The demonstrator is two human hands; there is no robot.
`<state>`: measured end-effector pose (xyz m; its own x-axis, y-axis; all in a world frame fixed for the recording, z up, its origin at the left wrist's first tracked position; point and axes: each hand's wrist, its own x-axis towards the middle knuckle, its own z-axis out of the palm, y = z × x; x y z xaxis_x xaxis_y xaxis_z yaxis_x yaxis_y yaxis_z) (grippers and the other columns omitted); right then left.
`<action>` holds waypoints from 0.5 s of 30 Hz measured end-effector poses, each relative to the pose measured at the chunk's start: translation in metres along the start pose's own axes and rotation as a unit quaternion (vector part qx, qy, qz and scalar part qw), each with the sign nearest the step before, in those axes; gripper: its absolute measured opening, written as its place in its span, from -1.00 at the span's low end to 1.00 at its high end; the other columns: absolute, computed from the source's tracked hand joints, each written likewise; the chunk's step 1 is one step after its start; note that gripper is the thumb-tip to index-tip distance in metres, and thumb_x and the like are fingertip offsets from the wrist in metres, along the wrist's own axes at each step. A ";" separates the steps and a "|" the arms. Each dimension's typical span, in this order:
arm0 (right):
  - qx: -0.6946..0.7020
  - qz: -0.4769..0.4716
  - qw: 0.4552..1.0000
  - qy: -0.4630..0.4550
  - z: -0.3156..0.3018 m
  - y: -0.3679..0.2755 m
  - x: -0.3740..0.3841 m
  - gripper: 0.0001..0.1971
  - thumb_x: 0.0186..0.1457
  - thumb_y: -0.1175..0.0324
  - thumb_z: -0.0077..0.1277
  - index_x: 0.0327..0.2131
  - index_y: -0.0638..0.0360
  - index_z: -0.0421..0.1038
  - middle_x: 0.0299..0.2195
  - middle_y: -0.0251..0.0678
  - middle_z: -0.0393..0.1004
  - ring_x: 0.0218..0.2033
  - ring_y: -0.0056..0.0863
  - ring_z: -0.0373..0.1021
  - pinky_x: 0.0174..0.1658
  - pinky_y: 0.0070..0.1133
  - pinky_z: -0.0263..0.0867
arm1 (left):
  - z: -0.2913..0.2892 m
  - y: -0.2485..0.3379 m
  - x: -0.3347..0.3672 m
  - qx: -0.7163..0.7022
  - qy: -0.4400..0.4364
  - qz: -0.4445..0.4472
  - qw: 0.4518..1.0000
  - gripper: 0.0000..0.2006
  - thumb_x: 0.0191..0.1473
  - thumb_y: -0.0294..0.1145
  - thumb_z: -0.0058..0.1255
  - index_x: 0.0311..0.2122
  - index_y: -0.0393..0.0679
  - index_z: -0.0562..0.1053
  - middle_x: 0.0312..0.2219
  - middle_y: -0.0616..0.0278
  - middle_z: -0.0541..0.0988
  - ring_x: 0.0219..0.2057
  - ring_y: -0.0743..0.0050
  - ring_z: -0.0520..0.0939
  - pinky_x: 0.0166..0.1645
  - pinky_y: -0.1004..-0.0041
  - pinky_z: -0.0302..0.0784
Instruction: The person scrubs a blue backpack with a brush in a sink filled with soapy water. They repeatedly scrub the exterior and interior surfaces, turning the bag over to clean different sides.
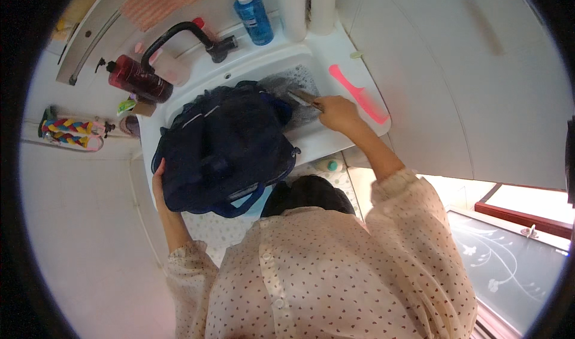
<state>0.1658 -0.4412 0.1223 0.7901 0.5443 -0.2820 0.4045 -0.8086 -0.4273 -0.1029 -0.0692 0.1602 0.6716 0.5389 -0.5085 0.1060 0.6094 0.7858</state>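
A large dark navy fabric bag (224, 144) with a blue strap lies across the left part of the white sink (311, 150), hanging over its front edge. My left hand (159, 180) grips the bag's left side, its fingers partly hidden by the cloth. Over at the right of the basin, my right hand (340, 113) is closed round what looks like a scrubbing brush (306, 98) with a brownish body. The brush is held over grey, sudsy water (287, 78), and its bristles cannot be made out clearly.
A black curved faucet (173, 28) rises behind the bag. Along the back rim stand a blue pump bottle (254, 21), a white bottle (292, 12) and a dark red pump bottle (138, 78). A pink comb (358, 93) rests on the right rim, beside a grey wall panel (419, 69).
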 end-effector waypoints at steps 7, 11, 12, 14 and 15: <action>0.087 -0.150 0.977 -0.126 0.003 -0.038 0.003 -0.74 -0.06 0.27 0.07 -0.24 0.05 0.57 -0.22 -0.10 0.54 -0.24 -0.03 0.48 -0.16 -0.23 0.41 | -0.011 -0.010 0.009 -0.067 -0.044 -0.010 0.997 -0.52 0.16 -0.21 -0.02 0.06 -0.39 0.34 -0.07 -0.08 0.52 -0.15 0.03 0.60 0.01 0.21 0.54; 0.054 -0.057 0.997 0.015 0.132 -0.038 0.090 -0.78 -0.03 0.43 0.01 -0.26 0.15 0.55 -0.28 -0.04 0.54 -0.24 0.02 0.47 -0.20 -0.20 0.42 | -0.026 -0.022 0.016 -0.038 -0.015 -0.046 0.998 -0.51 0.14 -0.20 0.02 0.03 -0.41 0.37 -0.09 -0.05 0.54 -0.14 0.06 0.59 0.04 0.25 0.50; 0.068 -0.050 0.996 0.016 0.138 -0.043 0.101 -0.77 -0.03 0.46 0.00 -0.25 0.17 0.54 -0.28 -0.02 0.53 -0.23 0.02 0.47 -0.20 -0.20 0.42 | -0.023 -0.024 0.011 -0.035 0.012 -0.036 0.999 -0.51 0.13 -0.19 0.02 0.03 -0.41 0.37 -0.10 -0.05 0.54 -0.14 0.06 0.59 0.04 0.26 0.50; 0.092 -0.103 0.990 -0.029 0.153 -0.031 0.096 -0.77 -0.04 0.49 -0.02 -0.26 0.21 0.54 -0.27 0.00 0.52 -0.20 0.01 0.46 -0.19 -0.21 0.42 | -0.011 -0.039 -0.006 -0.026 0.063 -0.039 0.997 -0.50 0.12 -0.17 0.04 0.02 -0.41 0.38 -0.10 -0.05 0.54 -0.15 0.05 0.59 0.04 0.28 0.49; 0.101 -0.133 0.985 -0.045 0.153 -0.025 0.095 -0.77 -0.04 0.51 -0.03 -0.26 0.23 0.54 -0.27 0.02 0.52 -0.19 0.00 0.46 -0.19 -0.22 0.41 | -0.022 -0.046 0.002 -0.026 0.107 -0.031 0.993 -0.47 0.15 -0.10 -0.04 0.08 -0.33 0.34 -0.04 -0.07 0.49 -0.11 0.00 0.55 -0.01 0.11 0.51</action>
<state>0.1602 -0.3354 -0.0248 0.6204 0.7560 -0.2088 0.4843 -0.5787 -0.6562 -0.1221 -0.0836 0.1153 0.4928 0.6080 -0.6225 0.1004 0.6709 0.7347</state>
